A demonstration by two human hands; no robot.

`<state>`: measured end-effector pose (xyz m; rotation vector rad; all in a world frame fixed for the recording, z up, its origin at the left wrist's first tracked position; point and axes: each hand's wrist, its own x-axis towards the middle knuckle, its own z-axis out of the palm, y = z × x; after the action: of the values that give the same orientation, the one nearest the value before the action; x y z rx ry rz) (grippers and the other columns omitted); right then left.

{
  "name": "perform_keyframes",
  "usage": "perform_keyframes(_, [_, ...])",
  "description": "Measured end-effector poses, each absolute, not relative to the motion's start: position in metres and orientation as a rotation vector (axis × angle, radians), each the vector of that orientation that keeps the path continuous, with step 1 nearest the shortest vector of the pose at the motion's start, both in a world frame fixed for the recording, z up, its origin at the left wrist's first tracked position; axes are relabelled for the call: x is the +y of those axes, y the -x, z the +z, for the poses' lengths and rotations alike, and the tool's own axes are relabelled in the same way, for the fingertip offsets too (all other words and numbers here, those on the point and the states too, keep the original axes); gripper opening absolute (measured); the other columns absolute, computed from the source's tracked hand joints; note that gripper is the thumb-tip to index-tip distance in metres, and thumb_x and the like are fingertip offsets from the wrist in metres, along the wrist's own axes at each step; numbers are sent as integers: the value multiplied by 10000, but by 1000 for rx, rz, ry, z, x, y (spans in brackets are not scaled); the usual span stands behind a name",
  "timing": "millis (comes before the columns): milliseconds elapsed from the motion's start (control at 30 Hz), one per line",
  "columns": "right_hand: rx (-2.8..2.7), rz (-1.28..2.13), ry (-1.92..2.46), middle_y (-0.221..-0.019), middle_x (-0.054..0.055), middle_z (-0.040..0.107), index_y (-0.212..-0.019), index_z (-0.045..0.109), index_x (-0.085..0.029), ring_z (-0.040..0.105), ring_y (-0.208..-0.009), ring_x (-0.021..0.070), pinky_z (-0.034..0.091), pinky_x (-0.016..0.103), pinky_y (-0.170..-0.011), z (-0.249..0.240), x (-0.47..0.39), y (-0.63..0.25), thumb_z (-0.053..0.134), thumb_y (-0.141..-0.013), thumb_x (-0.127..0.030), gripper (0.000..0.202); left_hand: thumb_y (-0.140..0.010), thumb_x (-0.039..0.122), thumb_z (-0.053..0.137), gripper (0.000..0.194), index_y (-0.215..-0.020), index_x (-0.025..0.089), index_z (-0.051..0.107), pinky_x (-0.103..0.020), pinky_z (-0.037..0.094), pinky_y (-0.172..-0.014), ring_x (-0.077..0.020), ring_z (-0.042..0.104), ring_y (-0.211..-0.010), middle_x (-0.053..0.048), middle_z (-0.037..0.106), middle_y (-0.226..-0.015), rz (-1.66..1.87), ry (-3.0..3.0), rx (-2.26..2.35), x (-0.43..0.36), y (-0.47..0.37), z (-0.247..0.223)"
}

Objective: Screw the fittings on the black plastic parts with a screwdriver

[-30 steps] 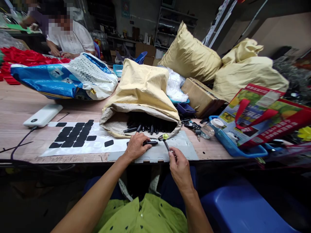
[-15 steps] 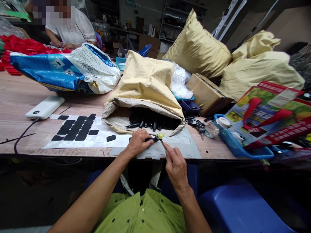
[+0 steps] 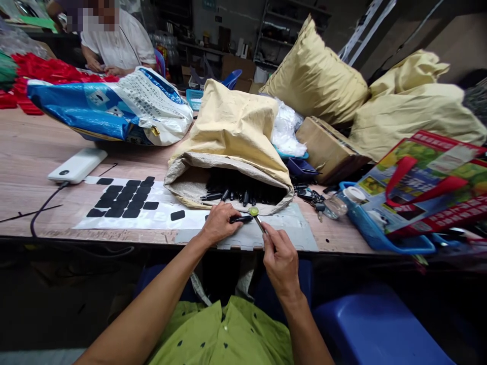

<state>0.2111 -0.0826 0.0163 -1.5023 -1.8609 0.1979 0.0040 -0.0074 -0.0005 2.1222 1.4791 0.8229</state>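
Black, slender pen-like piece (image 3: 243, 219) below frame centre lies crosswise from your pinching left hand (image 3: 219, 223) to the green-headed metal rod (image 3: 259, 223) your closed right hand (image 3: 282, 259) grips.

A light green shirt (image 3: 190, 339) is worn, scattered with small dark motifs (image 3: 203, 344) and fitted with a pale button (image 3: 225, 328) in front. Both forearms (image 3: 152, 304) are bared.

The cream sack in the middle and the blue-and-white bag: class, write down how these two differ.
The cream sack is plain and matt; the blue-and-white bag is printed and glossy.
The cream sack's mouth gapes towards the person, showing black pieces; the blue-and-white bag shows no contents.
Both lie on the table.
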Motion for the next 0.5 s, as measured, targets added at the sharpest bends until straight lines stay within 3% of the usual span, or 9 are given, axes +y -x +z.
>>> perform_keyframes(133, [-1844, -46, 1704, -954, 51, 650, -1293, 687, -271, 604, -856, 186, 445, 288, -739, 14, -67, -231, 485, -995, -238, 362, -909, 311, 644, 145, -946, 233, 760, -377, 369, -870, -231, 549, -948, -35, 693, -924, 797, -2108, 1464, -8, -3, 1])
perform_keyframes(300, [-1911, -273, 1796, -857, 68, 611, -1182, 749, -247, 509, -818, 216, 393, 327, -716, 4, -54, -246, 513, -942, -155, 349, -1023, 347, 454, 338, -842, 212, 706, -380, 342, -851, -219, 529, -911, -31, 662, -899, 721, -2166, 1491, -8, -3, 2])
perform_keyframes(400, [-1897, -247, 1777, -928, 89, 631, -1152, 753, -238, 496, -923, 259, 414, 364, -787, 8, -52, -239, 551, -922, -161, 316, -1041, 368, 409, 395, -781, 200, 655, -375, 333, -834, -217, 518, -897, -32, 642, -879, 675, -2211, 1520, -8, -4, 3])
perform_keyframes(500, [-1935, -10, 1629, -996, 82, 642, -1272, 683, -219, 520, -976, 254, 448, 375, -882, 20, -50, -226, 583, -906, -168, 383, -1044, 368, 401, 398, -772, 200, 638, -375, 321, -821, -219, 514, -900, -31, 647, -881, 650, -2237, 1526, -9, -4, 3])
